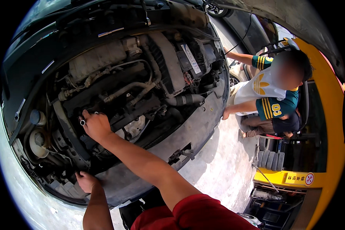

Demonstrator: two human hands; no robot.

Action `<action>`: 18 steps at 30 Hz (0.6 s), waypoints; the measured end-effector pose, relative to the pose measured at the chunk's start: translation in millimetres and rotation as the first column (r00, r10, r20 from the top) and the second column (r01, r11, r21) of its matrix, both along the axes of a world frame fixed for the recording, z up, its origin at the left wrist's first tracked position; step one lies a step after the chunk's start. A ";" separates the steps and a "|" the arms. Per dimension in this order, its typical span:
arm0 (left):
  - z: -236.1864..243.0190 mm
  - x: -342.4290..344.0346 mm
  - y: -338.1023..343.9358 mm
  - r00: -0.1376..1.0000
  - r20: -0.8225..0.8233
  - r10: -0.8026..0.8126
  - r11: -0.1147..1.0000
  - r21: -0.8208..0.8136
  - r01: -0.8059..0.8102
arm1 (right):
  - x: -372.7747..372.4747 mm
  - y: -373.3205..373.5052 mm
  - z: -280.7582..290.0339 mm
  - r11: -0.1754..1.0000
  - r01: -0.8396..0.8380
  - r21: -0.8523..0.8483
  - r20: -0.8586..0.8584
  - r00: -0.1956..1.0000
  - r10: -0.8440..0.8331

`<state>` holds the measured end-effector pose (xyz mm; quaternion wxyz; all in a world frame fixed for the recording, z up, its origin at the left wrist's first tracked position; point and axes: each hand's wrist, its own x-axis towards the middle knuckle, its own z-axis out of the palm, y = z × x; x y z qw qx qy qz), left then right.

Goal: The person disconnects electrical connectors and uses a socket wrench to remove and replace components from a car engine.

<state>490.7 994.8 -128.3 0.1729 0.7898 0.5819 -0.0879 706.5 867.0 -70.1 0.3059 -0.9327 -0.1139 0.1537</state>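
Over the engine of a car with its hood raised, my right hand is closed around a socket wrench. Only the round chrome end of it shows, at the left of my fist; the rest is hidden in my grip. My left hand lies on the front edge of the engine bay, nearer to me, with no tool visible in it. Its fingertips touch the dark front panel and are partly hidden. A dusty plastic reservoir stands to the left of both hands.
A long chrome bar, a short rod and a wrench lie along the bay's far and left edges. The battery is at the right. A co-worker leans there, one hand on the front edge. Tyres stand behind.
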 end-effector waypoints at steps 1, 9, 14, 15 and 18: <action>-6.4 -3.1 2.7 1.000 0.011 -0.004 1.000 0.008 0.004 | 0.1 1.1 0.2 1.000 -0.005 0.008 -0.011 1.000 0.006; 11.6 7.0 -9.6 1.000 -0.025 0.010 1.000 -0.025 -0.011 | -3.7 -8.9 1.3 0.996 -0.044 0.080 0.492 0.871 -0.001; 7.6 6.1 -9.4 1.000 0.004 0.029 0.999 -0.015 -0.029 | 1.5 -11.3 -9.7 0.994 -0.043 0.105 0.303 0.953 0.009; 6.8 6.2 -9.3 0.999 0.021 0.032 0.999 -0.014 -0.032 | 1.0 -5.1 -14.5 0.982 -0.075 0.173 0.439 0.898 -0.008; 4.8 4.6 -10.2 0.998 0.060 -0.008 0.996 0.087 0.003 | 4.3 -3.8 4.7 0.997 -0.017 0.077 0.433 0.901 -0.018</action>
